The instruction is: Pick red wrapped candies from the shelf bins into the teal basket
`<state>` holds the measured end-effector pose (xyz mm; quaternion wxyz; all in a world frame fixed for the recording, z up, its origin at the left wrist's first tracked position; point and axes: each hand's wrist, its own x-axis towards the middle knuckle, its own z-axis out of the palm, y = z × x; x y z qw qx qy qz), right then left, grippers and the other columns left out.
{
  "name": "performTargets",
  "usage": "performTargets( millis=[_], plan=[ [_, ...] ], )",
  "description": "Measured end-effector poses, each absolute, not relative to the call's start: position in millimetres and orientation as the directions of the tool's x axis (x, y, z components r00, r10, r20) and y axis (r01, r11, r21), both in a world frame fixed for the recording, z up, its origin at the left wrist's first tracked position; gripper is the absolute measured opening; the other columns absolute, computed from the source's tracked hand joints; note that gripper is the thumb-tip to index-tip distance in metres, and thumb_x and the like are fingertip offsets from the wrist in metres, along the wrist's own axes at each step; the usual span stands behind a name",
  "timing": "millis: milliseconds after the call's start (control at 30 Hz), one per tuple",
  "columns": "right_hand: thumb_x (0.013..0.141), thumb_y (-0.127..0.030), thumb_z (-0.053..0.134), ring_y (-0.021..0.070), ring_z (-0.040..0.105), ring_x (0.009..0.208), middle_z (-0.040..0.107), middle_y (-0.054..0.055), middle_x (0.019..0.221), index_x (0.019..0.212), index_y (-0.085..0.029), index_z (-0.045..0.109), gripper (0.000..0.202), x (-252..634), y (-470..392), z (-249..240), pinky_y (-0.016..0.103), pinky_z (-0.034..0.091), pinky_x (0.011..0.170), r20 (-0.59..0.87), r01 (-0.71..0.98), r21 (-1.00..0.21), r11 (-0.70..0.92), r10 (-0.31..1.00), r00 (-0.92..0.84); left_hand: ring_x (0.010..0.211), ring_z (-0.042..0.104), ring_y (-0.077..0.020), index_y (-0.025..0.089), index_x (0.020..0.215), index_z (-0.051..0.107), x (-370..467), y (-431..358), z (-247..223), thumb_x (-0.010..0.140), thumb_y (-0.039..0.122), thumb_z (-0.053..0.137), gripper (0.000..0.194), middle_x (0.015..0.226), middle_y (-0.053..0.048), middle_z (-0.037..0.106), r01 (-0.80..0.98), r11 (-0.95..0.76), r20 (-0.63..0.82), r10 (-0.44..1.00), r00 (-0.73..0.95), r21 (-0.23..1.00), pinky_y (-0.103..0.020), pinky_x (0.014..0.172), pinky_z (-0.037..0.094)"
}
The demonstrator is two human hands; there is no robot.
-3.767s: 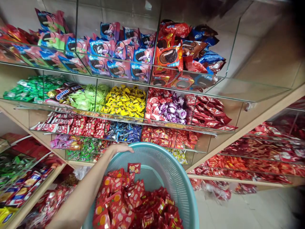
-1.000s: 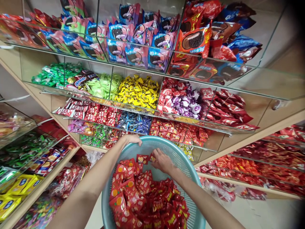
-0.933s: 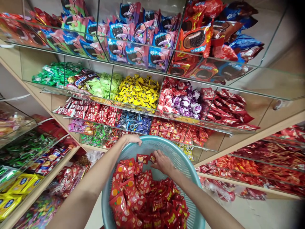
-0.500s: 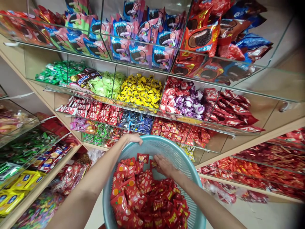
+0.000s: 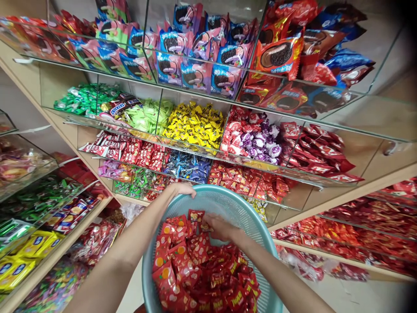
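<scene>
A round teal plastic basket [image 5: 260, 219] with mesh walls is in front of me. My left hand [image 5: 182, 189] is closed over its far left rim. Inside, near the far wall, my right hand [image 5: 220, 227] has its fingers curled on a small red candy packet [image 5: 205, 226]. Another red packet [image 5: 196, 215] lies just left of these fingers. Red packets with orange and pale spots [image 5: 177, 261] fill the left of the basket. Darker red packets with yellow lettering [image 5: 233, 278] are heaped at the near right. The fingertips of my right hand are partly hidden among the packets.
Glass-fronted shelves rise beyond the basket, holding yellow-wrapped candies [image 5: 193, 126], purple-wrapped candies [image 5: 262, 139] and cookie packs [image 5: 228, 56]. A lower shelf with red packets [image 5: 234, 178] is right behind the rim. Side shelves carry yellow packs [image 5: 32, 245] and red sweets [image 5: 325, 230].
My right hand has moved slightly left, and its flatter, blurred fingers have curled in on a red packet. The left hand keeps its hold on the rim.
</scene>
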<state>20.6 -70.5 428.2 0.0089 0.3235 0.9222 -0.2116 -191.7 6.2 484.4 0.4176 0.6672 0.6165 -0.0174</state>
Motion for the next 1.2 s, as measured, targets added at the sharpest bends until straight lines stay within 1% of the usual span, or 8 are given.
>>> performTargets(
  millis=[67,133,333,433,567,767,967,1200],
  plan=[
    [0.070,-0.020,0.054,0.0177,0.048,0.088,0.054,0.001,0.096,0.093,-0.023,0.050,0.023,19,-65,432,0.028,0.038,0.074,-0.139,0.590,-0.458,0.664,0.602,-0.786,0.063,0.055,-0.0166,0.010,0.076,0.061,-191,7,484,0.050,0.032,0.057,0.035,0.082,-0.007,0.063,0.837,0.100,-0.535,0.808,0.248,0.538,-0.021,0.043,0.039],
    [0.075,-0.020,0.050,0.0175,0.047,0.091,0.053,0.001,0.098,0.095,-0.024,0.051,0.020,12,-59,434,0.029,0.036,0.078,-0.079,0.597,-0.447,0.667,0.635,-0.769,0.062,0.055,-0.0163,0.010,0.073,0.061,-190,7,483,0.050,0.032,0.057,0.032,0.081,-0.007,0.063,0.837,0.091,-0.534,0.806,0.256,0.539,-0.021,0.042,0.038],
    [0.083,-0.023,0.043,0.0186,0.042,0.092,0.050,0.004,0.099,0.103,-0.024,0.051,0.022,-16,-56,425,0.033,0.035,0.077,0.034,0.573,-0.209,0.792,0.592,-0.805,0.057,0.054,-0.0138,0.012,0.070,0.061,-184,7,485,0.051,0.032,0.056,0.028,0.076,-0.004,0.063,0.841,0.089,-0.540,0.802,0.257,0.533,-0.020,0.041,0.037],
    [0.084,-0.020,0.039,0.0181,0.042,0.091,0.050,0.003,0.098,0.106,-0.025,0.050,0.024,-16,-56,419,0.033,0.036,0.076,0.040,0.567,-0.158,0.808,0.579,-0.814,0.053,0.051,-0.0126,0.012,0.064,0.060,-185,5,487,0.051,0.033,0.056,0.025,0.069,-0.003,0.062,0.842,0.087,-0.543,0.798,0.261,0.532,-0.020,0.040,0.035],
    [0.084,-0.020,0.039,0.0179,0.042,0.093,0.051,0.003,0.099,0.109,-0.024,0.048,0.027,-7,-54,414,0.033,0.035,0.080,0.043,0.609,-0.196,0.769,0.627,-0.778,0.055,0.051,-0.0127,0.011,0.068,0.060,-190,4,487,0.051,0.035,0.056,0.030,0.074,-0.004,0.062,0.843,0.088,-0.537,0.805,0.253,0.530,-0.020,0.039,0.034],
    [0.084,-0.037,0.040,0.0185,0.044,0.091,0.051,0.003,0.097,0.101,-0.023,0.050,0.025,-7,-60,406,0.032,0.036,0.077,0.068,0.628,-0.232,0.743,0.657,-0.751,0.064,0.056,-0.0157,0.011,0.078,0.061,-193,5,481,0.050,0.036,0.057,0.038,0.085,-0.007,0.063,0.848,0.085,-0.533,0.809,0.247,0.523,-0.020,0.044,0.039],
    [0.076,-0.039,0.054,0.0197,0.045,0.091,0.050,0.004,0.098,0.100,-0.022,0.048,0.031,-15,-62,403,0.031,0.036,0.075,0.064,0.703,-0.168,0.691,0.719,-0.692,0.063,0.056,-0.0152,0.010,0.082,0.061,-188,5,481,0.052,0.034,0.056,0.039,0.084,-0.007,0.063,0.839,0.083,-0.539,0.799,0.266,0.537,-0.020,0.043,0.040],
    [0.078,-0.033,0.052,0.0206,0.043,0.092,0.049,0.006,0.098,0.100,-0.021,0.050,0.025,-4,-58,409,0.032,0.035,0.076,0.085,0.715,-0.058,0.697,0.717,-0.692,0.064,0.056,-0.0159,0.010,0.080,0.061,-190,5,483,0.052,0.035,0.056,0.039,0.085,-0.007,0.063,0.845,0.068,-0.530,0.805,0.268,0.530,-0.020,0.043,0.039]
  ],
)
